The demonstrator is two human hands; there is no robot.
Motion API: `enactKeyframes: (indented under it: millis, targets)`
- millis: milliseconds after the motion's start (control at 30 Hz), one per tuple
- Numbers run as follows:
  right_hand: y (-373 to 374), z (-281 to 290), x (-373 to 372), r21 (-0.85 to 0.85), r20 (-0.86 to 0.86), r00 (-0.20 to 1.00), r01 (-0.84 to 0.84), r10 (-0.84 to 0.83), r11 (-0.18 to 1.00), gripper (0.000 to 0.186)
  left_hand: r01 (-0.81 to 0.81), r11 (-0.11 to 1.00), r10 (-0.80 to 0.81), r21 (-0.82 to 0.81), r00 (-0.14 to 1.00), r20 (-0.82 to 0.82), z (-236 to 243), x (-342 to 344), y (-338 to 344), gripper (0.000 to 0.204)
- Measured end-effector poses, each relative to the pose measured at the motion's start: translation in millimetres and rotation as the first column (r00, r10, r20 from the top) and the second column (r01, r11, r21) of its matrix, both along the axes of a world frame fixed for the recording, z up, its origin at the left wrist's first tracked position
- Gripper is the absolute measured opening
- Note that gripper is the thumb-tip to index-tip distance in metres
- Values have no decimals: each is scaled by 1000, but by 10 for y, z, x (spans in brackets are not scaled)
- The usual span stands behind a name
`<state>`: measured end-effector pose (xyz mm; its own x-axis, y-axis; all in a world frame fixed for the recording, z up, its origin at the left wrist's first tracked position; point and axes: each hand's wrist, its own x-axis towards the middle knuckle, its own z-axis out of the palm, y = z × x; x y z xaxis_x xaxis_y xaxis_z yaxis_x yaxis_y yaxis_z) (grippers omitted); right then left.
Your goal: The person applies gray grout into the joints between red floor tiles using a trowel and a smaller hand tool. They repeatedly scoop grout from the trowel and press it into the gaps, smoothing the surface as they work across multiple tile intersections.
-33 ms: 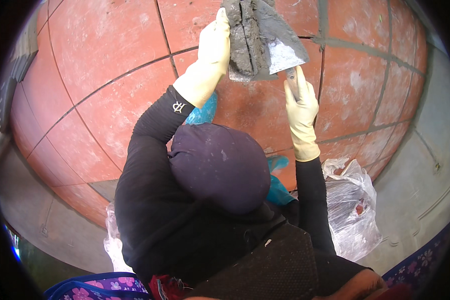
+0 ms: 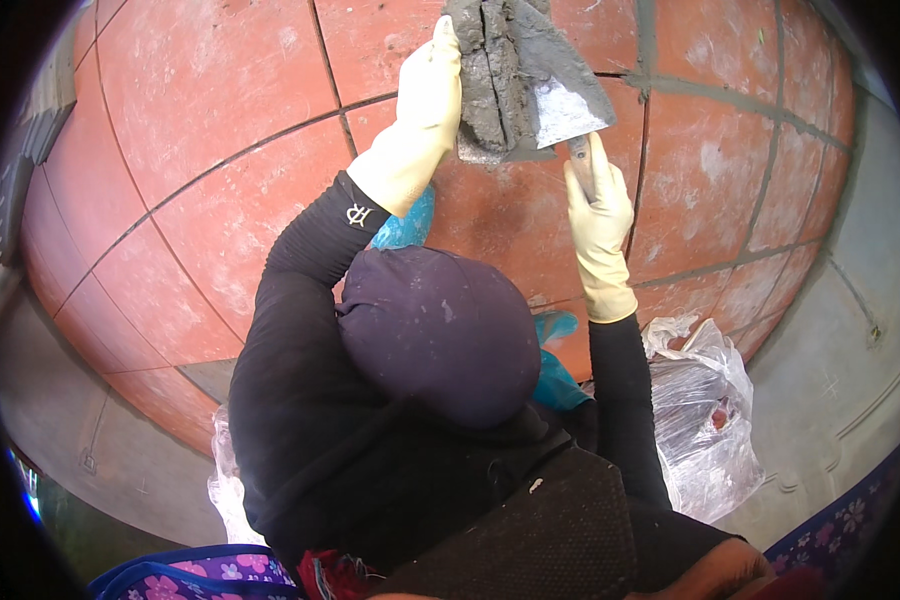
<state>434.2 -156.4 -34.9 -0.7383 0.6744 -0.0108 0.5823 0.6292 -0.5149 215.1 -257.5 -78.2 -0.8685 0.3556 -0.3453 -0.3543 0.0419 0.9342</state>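
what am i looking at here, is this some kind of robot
No robot: it's a person, seen by the left of two fisheye cameras worn on their head, looking down; the lens bends straight edges. The gloved right hand grips a trowel by its handle, the blade beside a grey, mortar-like mass. The gloved left hand is at that mass's left edge; what it may grip is hidden. Below are reddish tiles, with a clear plastic-wrapped bundle near the right forearm.

Soft bright light, white glare on trowel blade [image 2: 565, 112], bowed floor tiles [image 2: 205, 60], blackened fisheye corners
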Motion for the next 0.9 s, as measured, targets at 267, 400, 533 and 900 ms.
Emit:
enactKeyframes:
  millis: [267, 400, 533, 900]
  targets:
    - [-193, -198, -7, -422, -128, 976, 105, -174, 901, 57, 58, 994, -54, -90, 997, 47, 117, 57, -31, 49]
    - [-232, -220, 32, -651, -147, 945, 131, -294, 747, 59, 139, 990, -136, -37, 988, 72, 36, 24, -41, 53]
    - [-260, -217, 112, -743, -136, 917, 156, -376, 650, 64, 193, 980, -173, -52, 948, 267, 49, -11, -38, 53]
    - [-129, -207, 257, -468, -283, 897, 179, -339, 865, 54, 288, 948, -258, -135, 944, 204, -24, 0, -62, 51]
